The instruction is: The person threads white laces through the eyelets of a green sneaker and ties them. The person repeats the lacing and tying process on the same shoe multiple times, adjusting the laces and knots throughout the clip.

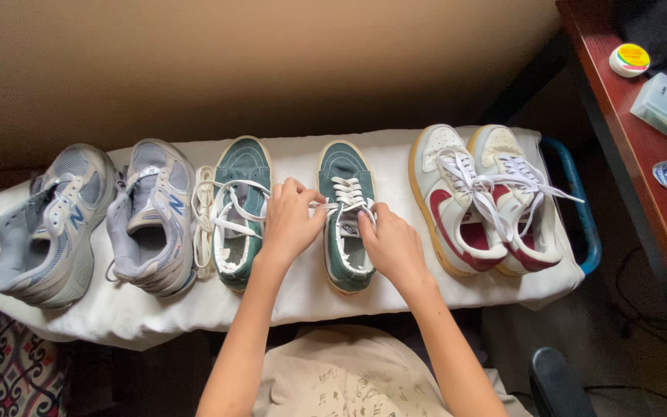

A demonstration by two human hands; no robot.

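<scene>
Left hand (291, 220): pinching a white lace (319, 205)
Right hand (390, 245): fingers closed on laces at tongue
Green shoe (347, 220): mid-counter (287, 297), between hands
Other green shoe (239, 212): just left
Neighbours: grey pair (94, 220) left, red-white pair (484, 201) right

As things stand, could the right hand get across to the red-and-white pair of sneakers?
Probably yes. The right hand rests on the green shoe directly beside the red-and-white sneakers, and only bare white cloth lies between them.
</scene>
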